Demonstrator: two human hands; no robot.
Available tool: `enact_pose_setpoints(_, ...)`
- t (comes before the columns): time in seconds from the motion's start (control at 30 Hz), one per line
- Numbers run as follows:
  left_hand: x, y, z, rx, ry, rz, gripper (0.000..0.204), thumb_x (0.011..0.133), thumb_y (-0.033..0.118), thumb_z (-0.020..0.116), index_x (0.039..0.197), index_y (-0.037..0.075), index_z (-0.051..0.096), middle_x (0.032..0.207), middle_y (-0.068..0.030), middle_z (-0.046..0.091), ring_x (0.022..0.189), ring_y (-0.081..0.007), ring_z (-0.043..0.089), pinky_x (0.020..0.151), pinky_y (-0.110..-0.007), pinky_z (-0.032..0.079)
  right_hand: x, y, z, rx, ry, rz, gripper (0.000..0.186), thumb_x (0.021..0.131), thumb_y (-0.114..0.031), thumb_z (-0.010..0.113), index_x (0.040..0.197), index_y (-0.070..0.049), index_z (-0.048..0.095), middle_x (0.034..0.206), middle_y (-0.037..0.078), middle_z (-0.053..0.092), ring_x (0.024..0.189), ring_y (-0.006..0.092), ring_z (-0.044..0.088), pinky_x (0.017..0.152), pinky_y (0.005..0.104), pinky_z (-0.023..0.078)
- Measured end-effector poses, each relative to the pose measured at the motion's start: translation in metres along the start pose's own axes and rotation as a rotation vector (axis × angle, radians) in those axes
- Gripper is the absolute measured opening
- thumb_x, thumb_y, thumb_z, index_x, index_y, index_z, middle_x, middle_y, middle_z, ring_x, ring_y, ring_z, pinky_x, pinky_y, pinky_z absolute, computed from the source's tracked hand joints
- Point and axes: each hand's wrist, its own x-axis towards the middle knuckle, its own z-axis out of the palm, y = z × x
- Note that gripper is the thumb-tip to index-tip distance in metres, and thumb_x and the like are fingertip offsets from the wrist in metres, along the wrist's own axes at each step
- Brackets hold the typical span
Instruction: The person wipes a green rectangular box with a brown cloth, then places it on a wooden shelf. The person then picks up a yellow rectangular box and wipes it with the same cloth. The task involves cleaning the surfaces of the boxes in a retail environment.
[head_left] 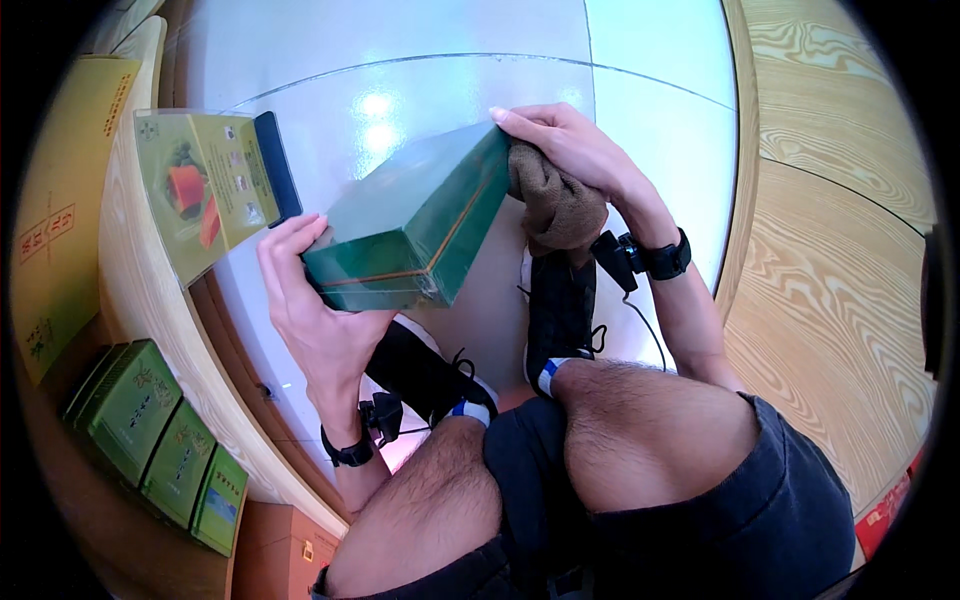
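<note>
A green box [410, 215] with a thin orange line round its side and a shiny clear wrap is held up, tilted, above the floor between my hands. My left hand [315, 290] grips its near left corner, thumb underneath and fingers along the end. At the far right end, my right hand [575, 145] has its thumb on the box's top corner. Bunched under that same hand is a brown cloth [555, 200], pressed near the box's right end. The right fingertips are partly hidden behind the cloth.
On the left, a pale wooden shelf [150, 240] bears a printed card stand [205, 185], a yellow box [60, 210] and several green boxes [165, 440]. Below sits a brown case [280, 550]. A wood-grain surface [830, 270] lies right. My shoes [560, 310] rest on glossy tiles [450, 90].
</note>
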Motion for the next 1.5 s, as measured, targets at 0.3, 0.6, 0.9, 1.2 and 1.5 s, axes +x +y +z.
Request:
enact_pose_setpoints(0.3, -0.004, -0.002, 0.005, 0.065, 0.045, 0.053, 0.068, 0.056, 0.036, 0.096, 0.103, 0.004, 0.059, 0.096, -0.0099, 0.068, 0.079, -0.0287, 0.070, 0.069, -0.036, 0.058, 0.008, 0.008, 0.008, -0.033, -0.006, -0.070, 0.052, 0.101, -0.046, 0.060, 0.116, 0.001, 0.073, 0.104, 0.017, 0.075, 0.096, 0.0233, 0.070, 0.092, 0.0346, 0.053)
enact_pose_setpoints(0.6, -0.010, -0.009, 0.010, 0.039, 0.055, 0.026, 0.067, 0.057, 0.036, 0.096, 0.106, 0.004, 0.063, 0.099, -0.0102, 0.069, 0.081, -0.0289, 0.071, 0.071, -0.036, 0.059, 0.013, 0.011, 0.008, -0.066, 0.007, -0.101, 0.052, 0.100, -0.048, 0.061, 0.117, -0.001, 0.074, 0.104, 0.017, 0.075, 0.097, 0.0242, 0.070, 0.093, 0.0349, 0.053)
enact_pose_setpoints(0.9, -0.001, -0.001, -0.005, 0.255, 0.037, 0.097, 0.065, 0.060, 0.031, 0.091, 0.113, 0.005, 0.065, 0.108, -0.0141, 0.070, 0.099, -0.0347, 0.070, 0.085, -0.042, 0.057, 0.010, 0.001, 0.008, -0.052, -0.034, -0.093, 0.049, 0.099, -0.041, 0.067, 0.122, 0.002, 0.069, 0.106, 0.009, 0.072, 0.099, 0.0140, 0.065, 0.092, 0.0286, 0.052)
enact_pose_setpoints(1.2, 0.001, 0.000, 0.000, 0.017, 0.024, 0.164, 0.076, 0.060, 0.028, 0.095, 0.124, 0.004, 0.063, 0.112, -0.0143, 0.071, 0.100, -0.0311, 0.072, 0.085, -0.040, 0.058, 0.009, -0.009, 0.011, -0.042, -0.024, -0.114, 0.047, 0.099, -0.039, 0.067, 0.122, 0.002, 0.069, 0.108, 0.010, 0.072, 0.102, 0.0146, 0.066, 0.094, 0.0298, 0.052)
enact_pose_setpoints(1.5, 0.000, 0.004, 0.001, 0.058, 0.079, 0.155, 0.069, 0.057, 0.028, 0.096, 0.115, 0.006, 0.066, 0.101, -0.0109, 0.075, 0.083, -0.0287, 0.075, 0.072, -0.036, 0.059, -0.025, -0.046, 0.008, -0.243, 0.250, -0.407, 0.033, 0.095, -0.027, 0.071, 0.115, -0.001, 0.073, 0.103, 0.009, 0.071, 0.094, 0.0179, 0.068, 0.087, 0.0298, 0.054)
